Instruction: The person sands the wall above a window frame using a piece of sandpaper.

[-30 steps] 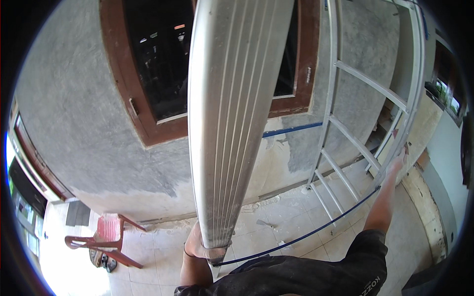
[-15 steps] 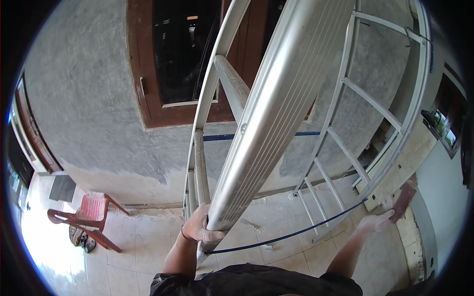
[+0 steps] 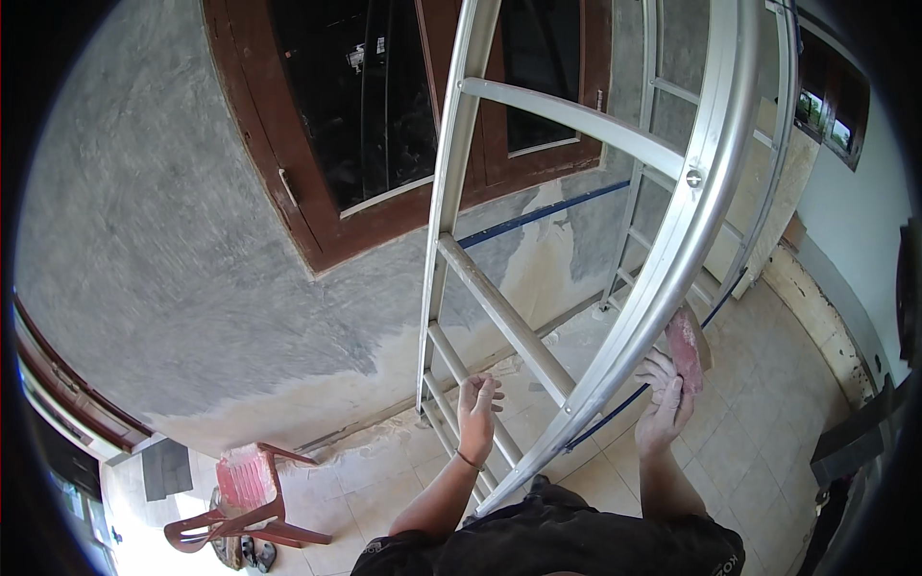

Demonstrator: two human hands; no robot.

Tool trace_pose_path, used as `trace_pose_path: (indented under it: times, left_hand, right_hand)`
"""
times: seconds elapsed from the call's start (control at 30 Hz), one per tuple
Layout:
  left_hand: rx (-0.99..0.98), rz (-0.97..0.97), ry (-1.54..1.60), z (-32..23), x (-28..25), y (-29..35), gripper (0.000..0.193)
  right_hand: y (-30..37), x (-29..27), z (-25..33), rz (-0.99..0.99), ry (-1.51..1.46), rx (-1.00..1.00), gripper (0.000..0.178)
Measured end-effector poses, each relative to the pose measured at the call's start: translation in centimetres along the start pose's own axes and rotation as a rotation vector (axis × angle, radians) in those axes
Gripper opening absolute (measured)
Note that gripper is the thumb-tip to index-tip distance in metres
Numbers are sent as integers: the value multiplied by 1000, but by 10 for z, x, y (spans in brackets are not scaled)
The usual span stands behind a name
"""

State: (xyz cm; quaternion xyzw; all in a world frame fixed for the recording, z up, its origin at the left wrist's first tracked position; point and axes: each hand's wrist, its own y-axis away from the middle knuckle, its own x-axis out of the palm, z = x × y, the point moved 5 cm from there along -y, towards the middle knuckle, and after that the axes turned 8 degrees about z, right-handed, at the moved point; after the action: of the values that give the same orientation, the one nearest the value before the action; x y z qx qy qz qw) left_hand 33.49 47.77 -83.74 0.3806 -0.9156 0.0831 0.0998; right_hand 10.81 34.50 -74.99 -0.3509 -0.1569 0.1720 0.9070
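Note:
An aluminium A-frame ladder rises right in front of me, one side near and the other farther right. My left hand is raised beside its lower rungs, between the rails. Its fingers are loosely bent and apart, with nothing in them. On the outer side of the near rail, my right hand, whitened with dust, grips a dusty red flat block, which looks like a sanding block. A dark blue strap runs close by this hand, linking the ladder's two sides.
Beyond the ladder stands a grey plastered wall, pale along its base, with a brown-framed window. At lower left a red plastic chair stands on the tiled floor, sandals beside it. A pale board leans at the right.
My left hand has let go of the ladder rail and now sits between the rails. The right hand has come inward with the block. My view has shifted, so the ladder appears farther right.

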Motion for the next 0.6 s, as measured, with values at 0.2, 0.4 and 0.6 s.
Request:
trace_pose_path:
  times: [0.2,0.4,0.6]
  left_hand:
    - [-182,188,325,20,9,-25,52]
    - [-194,290,565,1,30,-62,56]
    - [-264,335,748,-7,49,-95,43]
  right_hand:
    - [10,33,-4,-70,-367,92,45]
    - [22,62,-22,66,-411,271,59]
    - [22,63,-31,150,-460,462,62]
